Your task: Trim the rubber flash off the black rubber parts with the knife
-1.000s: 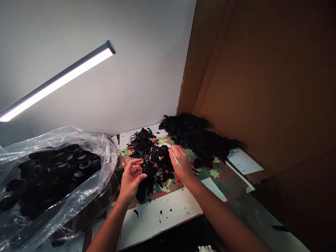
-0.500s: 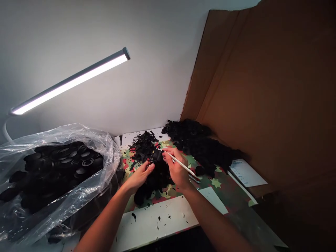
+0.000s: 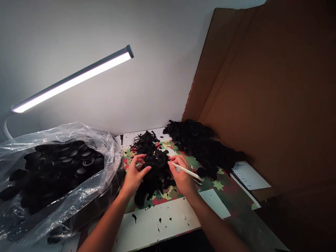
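My left hand (image 3: 134, 175) pinches a round black rubber part (image 3: 148, 165) above a small heap of black parts (image 3: 154, 178) on a camouflage-patterned mat (image 3: 223, 176). My right hand (image 3: 181, 176) grips a thin white tool (image 3: 187, 171) like a pen, its tip pointing toward the black part. Both hands sit close together over the heap. Black trimmings (image 3: 144, 141) lie just beyond the hands.
A clear plastic bag (image 3: 56, 175) full of black round parts fills the left. A larger pile of black parts (image 3: 203, 147) lies at the back right against a brown cardboard wall (image 3: 262, 91). A lit lamp bar (image 3: 73, 79) hangs above. White paper (image 3: 249, 175) lies at right.
Both hands have drawn a little nearer to me and lower over the heap. My left hand's fingers have closed around the black part, and the white tool now lies flatter.
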A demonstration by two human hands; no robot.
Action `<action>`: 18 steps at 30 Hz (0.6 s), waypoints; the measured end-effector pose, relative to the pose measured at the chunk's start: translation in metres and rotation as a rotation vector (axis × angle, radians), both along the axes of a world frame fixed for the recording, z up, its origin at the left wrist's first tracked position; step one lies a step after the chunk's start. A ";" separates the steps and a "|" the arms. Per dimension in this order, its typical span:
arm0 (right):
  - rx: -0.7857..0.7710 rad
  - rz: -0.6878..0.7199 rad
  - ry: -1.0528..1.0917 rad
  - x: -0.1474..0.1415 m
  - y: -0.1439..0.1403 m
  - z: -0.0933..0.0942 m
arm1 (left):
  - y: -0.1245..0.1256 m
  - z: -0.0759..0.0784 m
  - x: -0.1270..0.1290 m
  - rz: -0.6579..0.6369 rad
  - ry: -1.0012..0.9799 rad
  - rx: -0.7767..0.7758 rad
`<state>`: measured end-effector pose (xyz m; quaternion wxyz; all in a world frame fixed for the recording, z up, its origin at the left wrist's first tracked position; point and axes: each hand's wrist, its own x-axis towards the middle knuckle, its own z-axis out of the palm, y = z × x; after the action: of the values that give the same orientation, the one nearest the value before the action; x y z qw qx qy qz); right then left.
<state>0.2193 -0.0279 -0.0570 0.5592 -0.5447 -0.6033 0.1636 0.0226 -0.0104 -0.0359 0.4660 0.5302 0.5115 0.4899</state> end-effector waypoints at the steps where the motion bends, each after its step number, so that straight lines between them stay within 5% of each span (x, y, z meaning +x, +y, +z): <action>1: 0.009 0.019 -0.002 -0.002 -0.002 0.002 | -0.001 0.000 0.000 0.017 0.016 0.034; 8: 0.092 0.268 -0.039 -0.022 -0.008 0.022 | -0.007 -0.003 0.003 -0.009 0.142 0.194; 18: 0.103 0.287 -0.152 -0.026 -0.004 0.010 | -0.010 -0.001 0.004 -0.016 0.175 0.206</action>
<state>0.1937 -0.0317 -0.0466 0.5100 -0.4344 -0.7230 0.1686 0.0264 -0.0202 -0.0365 0.3665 0.6202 0.4929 0.4879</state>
